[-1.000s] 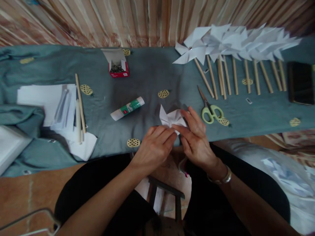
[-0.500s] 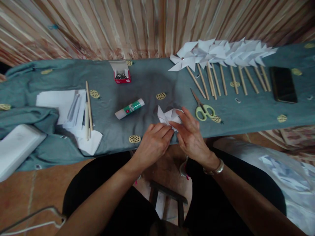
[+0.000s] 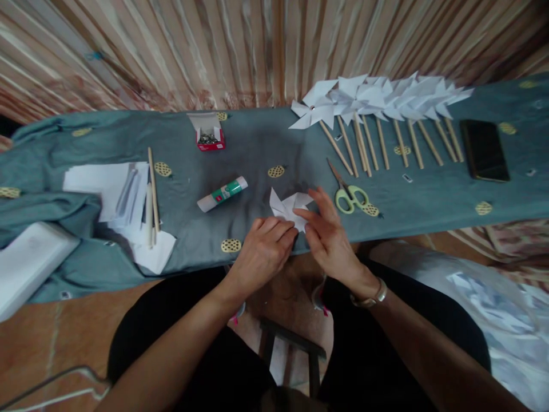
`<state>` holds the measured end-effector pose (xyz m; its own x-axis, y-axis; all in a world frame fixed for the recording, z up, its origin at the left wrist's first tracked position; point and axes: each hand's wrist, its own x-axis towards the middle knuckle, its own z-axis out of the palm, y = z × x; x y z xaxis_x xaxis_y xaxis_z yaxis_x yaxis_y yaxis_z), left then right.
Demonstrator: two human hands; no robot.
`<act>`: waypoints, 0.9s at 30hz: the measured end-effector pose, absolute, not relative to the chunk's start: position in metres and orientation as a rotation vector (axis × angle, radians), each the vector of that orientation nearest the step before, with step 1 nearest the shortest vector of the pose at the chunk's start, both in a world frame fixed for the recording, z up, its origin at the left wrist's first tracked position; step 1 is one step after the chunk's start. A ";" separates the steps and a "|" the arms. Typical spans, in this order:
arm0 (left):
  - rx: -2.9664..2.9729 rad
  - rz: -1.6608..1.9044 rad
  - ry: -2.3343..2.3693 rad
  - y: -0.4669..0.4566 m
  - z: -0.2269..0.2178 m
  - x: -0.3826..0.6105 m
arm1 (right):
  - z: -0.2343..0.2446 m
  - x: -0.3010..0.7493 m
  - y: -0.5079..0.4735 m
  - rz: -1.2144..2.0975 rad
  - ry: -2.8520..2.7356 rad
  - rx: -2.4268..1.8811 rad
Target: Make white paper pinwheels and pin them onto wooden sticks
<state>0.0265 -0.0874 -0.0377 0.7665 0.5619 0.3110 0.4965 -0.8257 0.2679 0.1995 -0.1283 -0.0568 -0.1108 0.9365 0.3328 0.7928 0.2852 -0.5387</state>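
At the near edge of the cloth-covered table lies a white paper pinwheel [image 3: 281, 207], its pointed blades partly folded in. My left hand [image 3: 266, 245] is closed on its lower edge, with the fingertips hidden against the paper. From the right, my right hand [image 3: 329, 239] reaches over it with fingers apart, the index fingertip at the paper's middle. Green-handled scissors [image 3: 350, 199] lie just right of that hand. A glue stick [image 3: 223, 193] rests to the left of the pinwheel.
Finished pinwheels [image 3: 360, 94] on wooden sticks line the back right, beside a dark phone [image 3: 484, 150]. A red box [image 3: 211, 140] of small metal pins stands open at the back. Paper sheets [image 3: 94, 180] and loose sticks [image 3: 153, 189] lie left, near a white block-shaped pack [image 3: 36, 260].
My right hand's fingers have spread and lifted slightly off the paper, so more of the pinwheel shows. My left hand stays on its near edge. The view has shifted a little.
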 end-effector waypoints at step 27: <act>2.797 0.646 0.838 -0.089 -0.043 0.021 | -0.037 0.204 -0.125 0.292 -1.782 -1.672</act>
